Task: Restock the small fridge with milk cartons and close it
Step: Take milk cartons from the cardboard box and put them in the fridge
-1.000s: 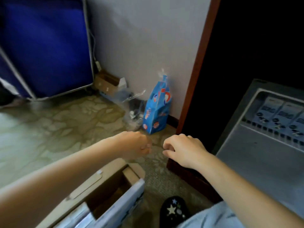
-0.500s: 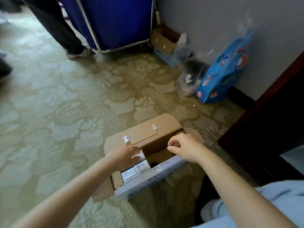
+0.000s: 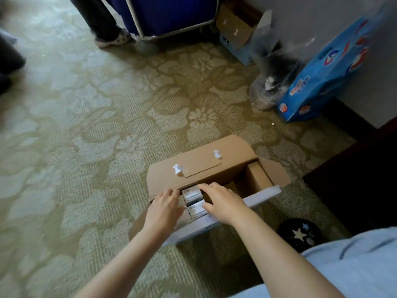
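Milk cartons point(image 3: 191, 195) touched by left hand point(image 3: 164, 208), right hand point(image 3: 224, 203).

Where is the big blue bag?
In the head view, the blue bag stands at the upper right, leaning against the wall, with a clear plastic bag just to its left, beyond the open cardboard box.

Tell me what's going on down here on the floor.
A person leans over an open cardboard box on the carpet, with both hands in it. The left hand reaches in at the left of the milk cartons, and the right hand lies over them from the right. Whether either hand has a grip on a carton cannot be told. No carton is out of the box yet, and the right part of the box shows only bare cardboard.
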`<state>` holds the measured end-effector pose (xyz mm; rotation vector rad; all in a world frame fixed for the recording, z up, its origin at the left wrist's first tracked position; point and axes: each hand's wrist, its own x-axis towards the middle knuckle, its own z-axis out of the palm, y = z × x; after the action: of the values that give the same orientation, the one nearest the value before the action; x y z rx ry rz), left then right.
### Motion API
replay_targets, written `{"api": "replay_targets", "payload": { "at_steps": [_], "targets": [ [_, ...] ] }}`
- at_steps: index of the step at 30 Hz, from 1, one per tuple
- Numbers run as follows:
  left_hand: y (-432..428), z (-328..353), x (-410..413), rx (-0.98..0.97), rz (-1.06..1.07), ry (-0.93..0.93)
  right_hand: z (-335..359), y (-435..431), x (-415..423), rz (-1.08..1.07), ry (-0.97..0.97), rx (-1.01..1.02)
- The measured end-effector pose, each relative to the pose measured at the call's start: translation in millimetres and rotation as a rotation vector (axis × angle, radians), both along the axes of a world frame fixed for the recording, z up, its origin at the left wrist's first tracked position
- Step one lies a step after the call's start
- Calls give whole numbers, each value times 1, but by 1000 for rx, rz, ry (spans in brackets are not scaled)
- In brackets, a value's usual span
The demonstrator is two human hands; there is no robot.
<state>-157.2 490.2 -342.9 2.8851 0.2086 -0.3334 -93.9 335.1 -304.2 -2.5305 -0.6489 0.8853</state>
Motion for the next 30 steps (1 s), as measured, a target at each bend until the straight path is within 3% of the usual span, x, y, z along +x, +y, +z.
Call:
{"api": "replay_targets", "payload": {
  "at_steps": [2, 7, 13, 24, 30],
  "targets": [
    [4, -10, -6, -47, -23, -46, -8, 6, 0, 1, 2, 8],
    [7, -12, -6, 81, -41, -81, -24, 23, -4, 89, -4, -44],
    [1, -8, 2, 165, -26, -84, -29, 31, -6, 137, -173, -138],
    [3, -13, 11, 259, -40, 19, -38, 39, -12, -154, -124, -91],
    [-1, -5, 3, 337, -110, -25, -39, 23, -6, -327, -123, -10]
  ]
}}
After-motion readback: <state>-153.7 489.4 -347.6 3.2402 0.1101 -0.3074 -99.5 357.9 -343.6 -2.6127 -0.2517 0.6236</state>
